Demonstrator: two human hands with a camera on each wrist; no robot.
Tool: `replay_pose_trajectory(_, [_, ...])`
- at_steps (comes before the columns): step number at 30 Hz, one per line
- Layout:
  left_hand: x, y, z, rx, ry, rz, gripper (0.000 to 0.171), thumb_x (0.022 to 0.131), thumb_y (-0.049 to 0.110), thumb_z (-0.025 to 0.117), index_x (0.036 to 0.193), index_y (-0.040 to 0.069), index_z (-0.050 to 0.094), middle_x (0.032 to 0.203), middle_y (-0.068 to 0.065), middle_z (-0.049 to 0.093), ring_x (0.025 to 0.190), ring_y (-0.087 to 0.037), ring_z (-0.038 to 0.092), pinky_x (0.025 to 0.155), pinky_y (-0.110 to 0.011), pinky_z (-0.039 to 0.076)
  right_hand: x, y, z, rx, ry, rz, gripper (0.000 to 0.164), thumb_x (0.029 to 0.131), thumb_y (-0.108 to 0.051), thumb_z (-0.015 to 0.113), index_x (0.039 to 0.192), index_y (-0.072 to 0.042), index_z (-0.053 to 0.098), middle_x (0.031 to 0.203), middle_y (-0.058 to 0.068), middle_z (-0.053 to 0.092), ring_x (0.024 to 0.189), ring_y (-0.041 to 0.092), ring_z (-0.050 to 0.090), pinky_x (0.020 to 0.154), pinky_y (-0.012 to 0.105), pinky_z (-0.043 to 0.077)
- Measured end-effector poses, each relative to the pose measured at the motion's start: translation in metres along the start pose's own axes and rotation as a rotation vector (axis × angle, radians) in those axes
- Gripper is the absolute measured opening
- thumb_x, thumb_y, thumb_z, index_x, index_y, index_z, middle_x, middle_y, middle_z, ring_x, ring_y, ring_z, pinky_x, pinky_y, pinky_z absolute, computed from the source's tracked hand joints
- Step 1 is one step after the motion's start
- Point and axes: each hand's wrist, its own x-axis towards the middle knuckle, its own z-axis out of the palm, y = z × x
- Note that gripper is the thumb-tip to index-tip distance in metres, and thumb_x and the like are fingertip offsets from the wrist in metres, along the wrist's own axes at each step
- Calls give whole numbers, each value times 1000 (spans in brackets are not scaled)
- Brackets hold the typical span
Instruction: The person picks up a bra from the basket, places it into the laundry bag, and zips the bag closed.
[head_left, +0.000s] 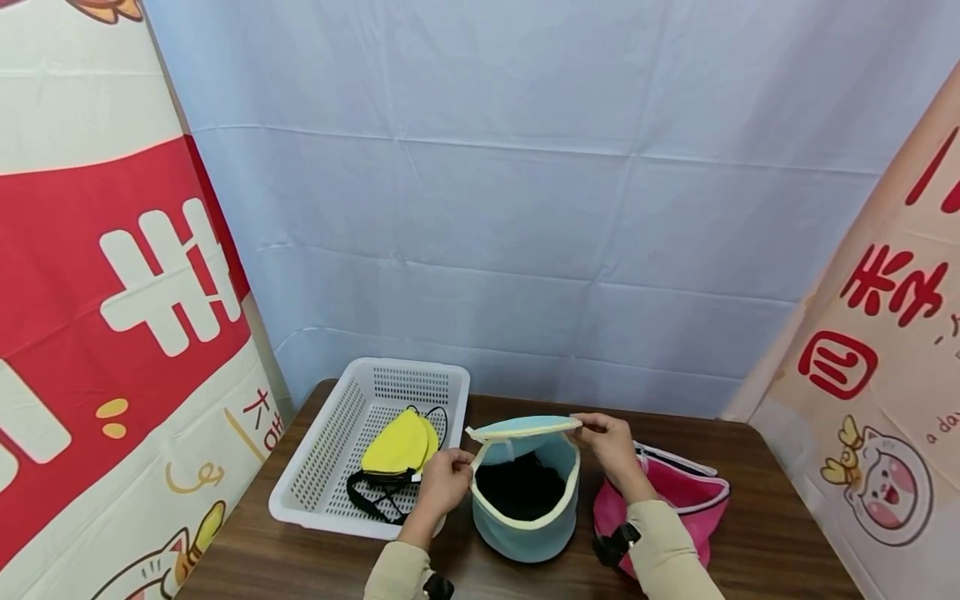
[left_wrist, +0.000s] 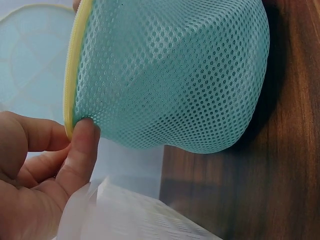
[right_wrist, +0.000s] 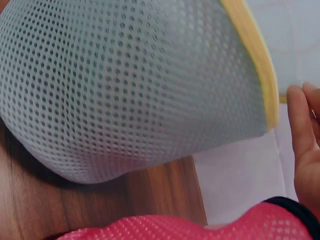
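On a dark wood-grain counter (head_left: 765, 517), before a creased pale-blue cloth backdrop (head_left: 487, 208) flanked by printed hangings (head_left: 112, 275), a round blue-green mesh bag (head_left: 521, 542) stands between a white perforated plastic basket (head_left: 322, 521) and a pink mesh bag (head_left: 678, 483). The left hand (head_left: 446, 479) pinches its yellow rim (head_left: 525, 524), the right hand (head_left: 609, 442) its raised lid (head_left: 525, 427); black contents (head_left: 517, 492) inside are perhaps fabric.

L hand (head_left: 444, 482) pinches; R hand (head_left: 611, 448) prob. too.
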Motion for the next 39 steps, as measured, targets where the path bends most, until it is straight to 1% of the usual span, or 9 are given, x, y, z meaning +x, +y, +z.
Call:
replay_pose_trajectory(6, [-2, 1, -4, 31, -37, 22, 15, 81, -8, 56, 90, -5, 67, 73, -5, 60, 57, -12, 55, 49, -25, 48, -4, -4, -7, -10, -105, 35, 28, 84, 2, 65, 110, 10, 62, 96, 13, 64, 81, 20, 65, 74, 38, 51])
replay_pose_trajectory(11, [-2, 0, -6, 32, -69, 40, 14, 83, -8, 57, 92, -5, 67, 73, -5, 60, 57, -12, 55, 50, -25, 48, -9, -10, -10, -17, -127, 71, 29, 82, 4, 64, 110, 12, 60, 98, 14, 64, 81, 18, 65, 75, 36, 51])
replay_pose_trajectory(16, [-2, -1, -7, -28, -87, -5, 16, 85, -9, 56, 96, -7, 66, 74, -5, 59, 55, -12, 55, 49, -26, 49, -11, -13, -12, 2, -151, 94, 32, 84, 9, 55, 114, 20, 53, 99, 18, 63, 82, 14, 64, 75, 33, 51])
replay_pose_trajectory(20, [-1, 0, -7, -59, -88, -26, 19, 84, -10, 55, 100, -10, 64, 74, -7, 58, 56, -14, 56, 50, -25, 49, -12, -14, -11, -4, -141, 110, 32, 86, 7, 55, 115, 19, 53, 100, 19, 63, 82, 13, 64, 74, 32, 51])
replay_pose_trajectory(25, [-1, 0, -6, -77, -87, -42, 20, 85, -10, 55, 103, -10, 64, 75, -7, 59, 59, -16, 58, 50, -25, 49, -15, -16, -10, -120, -113, 118, 31, 82, 2, 64, 110, 15, 59, 94, 17, 65, 80, 19, 64, 73, 36, 51])
replay_pose_trajectory(28, [-1, 1, -5, -83, -72, -54, 20, 85, -11, 54, 102, -10, 64, 75, -6, 58, 60, -16, 58, 51, -27, 50, -16, -17, -8, -221, -99, 117, 29, 80, 3, 65, 107, 14, 60, 91, 16, 65, 77, 21, 63, 71, 38, 52])
replay_pose_trajectory(31, [-1, 1, -3, -124, -60, -88, 21, 85, -9, 53, 103, -10, 64, 76, -8, 58, 61, -17, 58, 53, -30, 52, -17, -17, -7, -276, -105, 110, 27, 78, 7, 64, 104, 15, 61, 89, 17, 64, 73, 22, 63, 68, 38, 52])
replay_pose_trajectory(36, [-1, 4, -1, -201, -38, -177, 23, 90, 2, 52, 107, -9, 62, 82, -9, 60, 65, -17, 60, 58, -33, 53, -18, -18, -4, -311, -114, 114, 24, 76, 8, 66, 99, 13, 64, 88, 17, 64, 70, 23, 63, 68, 43, 53])
replay_pose_trajectory(39, [-2, 2, 1, -174, -30, -162, 24, 90, 8, 59, 107, -8, 62, 80, -8, 60, 65, -17, 59, 57, -33, 52, -19, -18, -3, -320, -105, 124, 23, 76, 8, 67, 99, 12, 65, 88, 16, 64, 69, 23, 64, 67, 43, 53])
